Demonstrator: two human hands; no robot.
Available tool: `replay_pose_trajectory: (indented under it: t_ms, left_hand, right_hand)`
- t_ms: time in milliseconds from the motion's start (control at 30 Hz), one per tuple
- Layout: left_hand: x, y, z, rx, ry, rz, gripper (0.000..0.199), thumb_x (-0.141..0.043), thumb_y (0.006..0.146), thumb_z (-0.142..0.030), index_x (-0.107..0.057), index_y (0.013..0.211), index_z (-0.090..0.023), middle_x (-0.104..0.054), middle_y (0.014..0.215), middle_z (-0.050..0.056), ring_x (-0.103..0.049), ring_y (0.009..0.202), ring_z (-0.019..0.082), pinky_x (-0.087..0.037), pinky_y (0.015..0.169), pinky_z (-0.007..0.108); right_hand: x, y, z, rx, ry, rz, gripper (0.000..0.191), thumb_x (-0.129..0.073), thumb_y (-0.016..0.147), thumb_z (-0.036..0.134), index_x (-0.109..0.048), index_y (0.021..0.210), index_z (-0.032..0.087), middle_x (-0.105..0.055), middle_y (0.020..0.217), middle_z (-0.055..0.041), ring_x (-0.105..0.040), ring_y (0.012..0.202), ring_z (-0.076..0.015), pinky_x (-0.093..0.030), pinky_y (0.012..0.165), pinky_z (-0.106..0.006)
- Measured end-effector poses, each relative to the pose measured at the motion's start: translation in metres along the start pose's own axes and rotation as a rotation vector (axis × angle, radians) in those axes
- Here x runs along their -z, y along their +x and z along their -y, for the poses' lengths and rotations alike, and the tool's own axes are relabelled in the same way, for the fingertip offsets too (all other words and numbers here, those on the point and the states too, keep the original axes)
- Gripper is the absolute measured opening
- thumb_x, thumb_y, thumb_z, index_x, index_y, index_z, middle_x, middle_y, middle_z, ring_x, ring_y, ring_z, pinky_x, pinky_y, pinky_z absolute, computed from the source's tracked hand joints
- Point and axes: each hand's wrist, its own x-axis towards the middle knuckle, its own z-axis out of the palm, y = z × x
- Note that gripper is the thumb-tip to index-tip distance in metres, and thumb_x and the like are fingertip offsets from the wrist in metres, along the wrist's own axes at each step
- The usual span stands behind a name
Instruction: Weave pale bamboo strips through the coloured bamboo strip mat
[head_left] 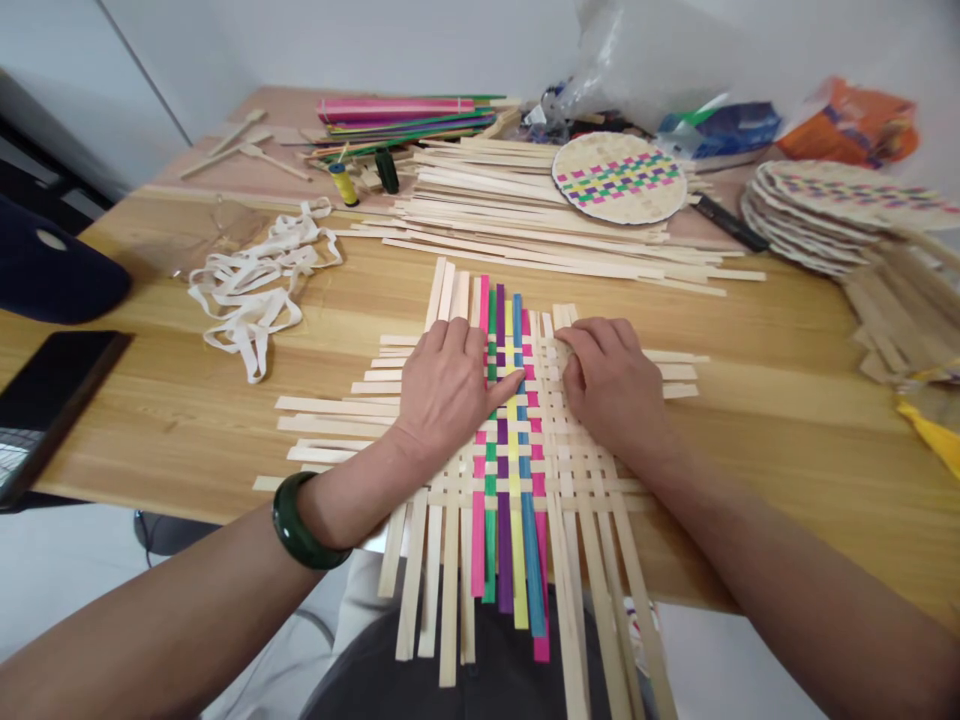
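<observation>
A partly woven mat of pale flat bamboo strips lies at the table's front, with pink, green, purple, yellow and blue strips running lengthwise through its middle. Many strip ends hang loose over the front edge. My left hand lies flat on the left half of the weave, its thumb stretched across the coloured strips. On the right half, my right hand has its fingers curled, thumb and forefinger closed on a pale bamboo strip near the far edge. Its fingertips are partly hidden.
Behind lie loose bamboo strips, a finished round woven piece, coloured strips and a yellow thread spool. White ribbon and a phone are left. Stacked round pieces and a black marker are right.
</observation>
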Motion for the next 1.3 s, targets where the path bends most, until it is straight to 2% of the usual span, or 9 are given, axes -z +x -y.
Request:
replay_pose_trajectory:
  t_ms: [233,433,700,967,1167,1300]
  left_hand:
    - [0.0008,-0.0003,0.0031,0.026,-0.083,-0.010,0.046,-0.049,0.090,-0.059,-0.059,0.096,-0.015,-0.061,0.090,0.012,-0.054,0.088,0.029,-0.047,0.083,0.042]
    - [0.0034,-0.0012,0.0031,-0.002,-0.099,-0.008,0.037,-0.051,0.090,-0.051,-0.060,0.098,-0.015,-0.061,0.091,0.013,-0.054,0.090,0.031,-0.046,0.084,0.045]
    - [0.0050,-0.0004,-0.0044,0.020,0.002,0.036,0.048,-0.043,0.094,-0.053,-0.062,0.098,-0.009,-0.061,0.089,0.017,-0.055,0.088,0.032,-0.045,0.077,0.044]
    - [-0.0002,0.0019,-0.0018,0.010,-0.026,0.009,0.048,-0.045,0.092,-0.058,-0.061,0.096,-0.013,-0.061,0.089,0.015,-0.054,0.088,0.032,-0.045,0.080,0.045]
    - [0.0005,0.0046,-0.0037,0.032,-0.028,0.062,0.050,-0.044,0.092,-0.061,-0.059,0.094,-0.013,-0.060,0.089,0.016,-0.054,0.089,0.032,-0.044,0.081,0.046]
    - [-0.0037,0.0051,-0.0013,-0.004,-0.048,0.034,0.046,-0.046,0.092,-0.060,-0.058,0.094,-0.015,-0.060,0.087,0.014,-0.054,0.088,0.032,-0.043,0.082,0.046]
  right_hand:
    - [-0.0005,-0.0001,0.0005,-0.027,0.026,0.028,0.029,-0.044,0.087,0.009,-0.062,0.109,0.013,-0.063,0.109,-0.0141,-0.050,0.102,-0.0262,-0.048,0.081,-0.038]
    - [0.0004,0.0009,0.0000,-0.037,0.044,0.055,0.030,-0.043,0.088,0.010,-0.062,0.111,0.015,-0.063,0.109,-0.0135,-0.051,0.102,-0.0273,-0.049,0.082,-0.041]
    - [0.0006,0.0009,0.0005,-0.029,0.021,0.047,0.029,-0.044,0.087,0.009,-0.062,0.110,0.014,-0.063,0.108,-0.0137,-0.051,0.100,-0.0268,-0.048,0.078,-0.039]
    - [0.0008,0.0009,0.0008,-0.022,0.004,0.041,0.027,-0.045,0.087,0.010,-0.062,0.107,0.015,-0.064,0.107,-0.0128,-0.050,0.099,-0.0269,-0.048,0.075,-0.038]
    - [0.0006,0.0016,0.0011,-0.031,0.006,0.051,0.028,-0.045,0.086,0.008,-0.062,0.107,0.015,-0.064,0.106,-0.0124,-0.051,0.100,-0.0268,-0.048,0.076,-0.038]
    - [0.0002,0.0017,0.0018,-0.031,0.001,0.054,0.029,-0.044,0.086,0.007,-0.062,0.107,0.015,-0.063,0.106,-0.0131,-0.050,0.101,-0.0274,-0.048,0.077,-0.039]
